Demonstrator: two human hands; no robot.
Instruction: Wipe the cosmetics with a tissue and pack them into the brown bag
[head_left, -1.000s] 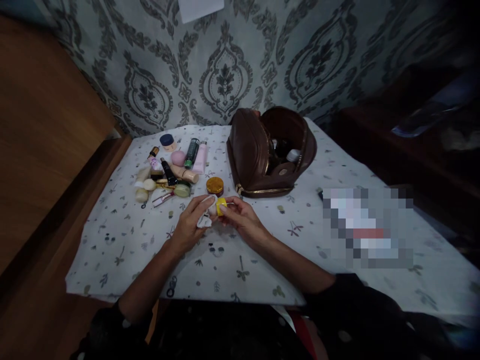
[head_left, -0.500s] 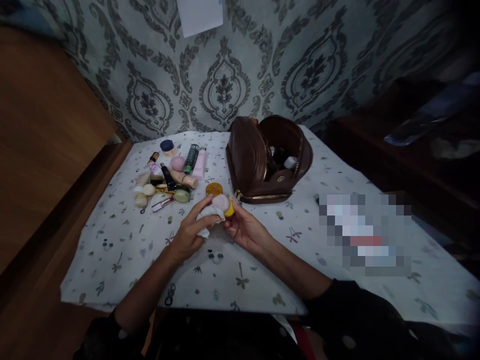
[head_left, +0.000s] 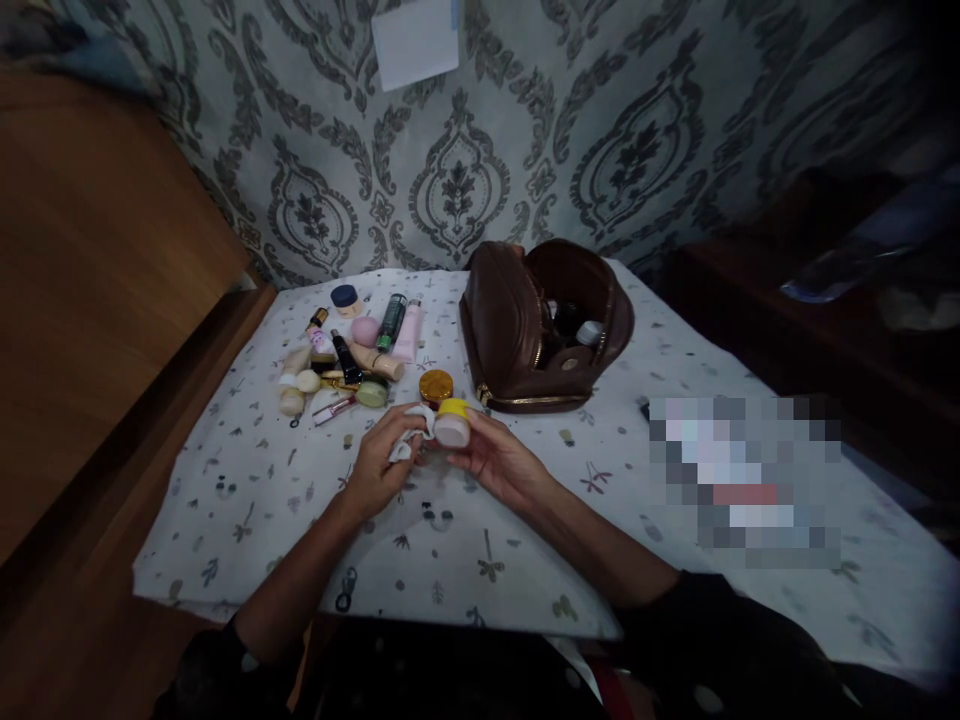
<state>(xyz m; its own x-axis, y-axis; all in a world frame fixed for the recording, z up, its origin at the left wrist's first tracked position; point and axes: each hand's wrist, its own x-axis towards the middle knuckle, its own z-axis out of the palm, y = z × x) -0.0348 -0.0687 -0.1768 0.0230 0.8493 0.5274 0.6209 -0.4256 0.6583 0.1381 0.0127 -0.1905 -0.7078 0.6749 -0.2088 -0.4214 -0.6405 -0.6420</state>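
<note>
My right hand (head_left: 499,458) is closed round a small pale jar (head_left: 452,425) with a yellow lid, which is tilted over the table. Just left of it, my left hand (head_left: 384,462) grips a crumpled white tissue (head_left: 411,438), close to the jar's side. Behind both hands an amber round jar (head_left: 436,386) stands on the patterned cloth (head_left: 300,520).
At the back left lie several cosmetics, among them a pink sponge (head_left: 365,332), a dark green tube (head_left: 392,322) and a blue-lidded jar (head_left: 346,300). An unzipped brown bag (head_left: 506,330) with items inside stands behind my right hand. A blurred-out object lies at right.
The yellow-lidded jar has turned so its lid points up and away, and the tissue has drawn back to its left. The whole view has shifted slightly.
</note>
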